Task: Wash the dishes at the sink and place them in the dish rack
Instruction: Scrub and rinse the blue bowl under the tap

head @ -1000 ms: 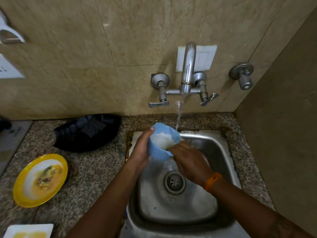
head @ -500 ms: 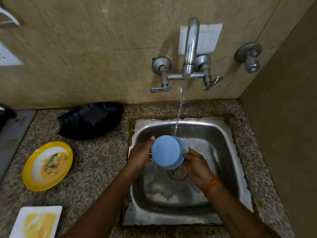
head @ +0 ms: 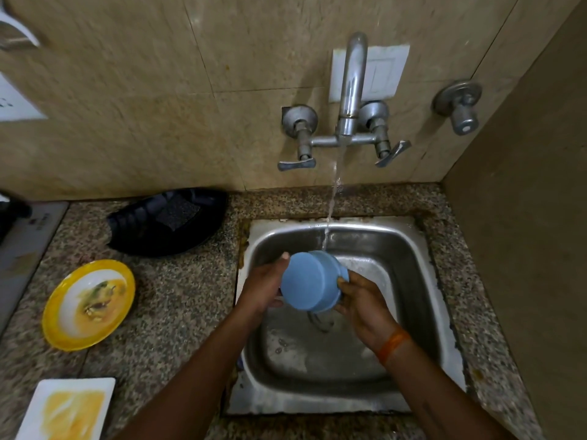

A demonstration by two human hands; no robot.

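Gripping: left hand (head: 263, 289) holds the blue bowl (head: 309, 282) at its left side, thumb up along the edge; right hand (head: 365, 304) has its fingers curled round the right side.
Bowl: turned base toward the camera, held above the sink (head: 422, 274), clear of the metal bottom.
Water: the stream from the tap (head: 351, 87) lands on the bowl's far upper edge.
Step in hand: rinsing the outside of the bowl, by my judgement.
Next move: likely turning the bowl under the stream, then carrying it to the black rack (head: 165, 222); a wet bowl calls for a firm hold.
Edges: the sink's left rim lies just beside the left wrist; the side wall stands near on the right.
Open room: bare counter (head: 178, 300) lies between sink and rack.
Waiting: yellow plate (head: 89, 304) and white plate (head: 68, 408), both soiled, left of the sink.
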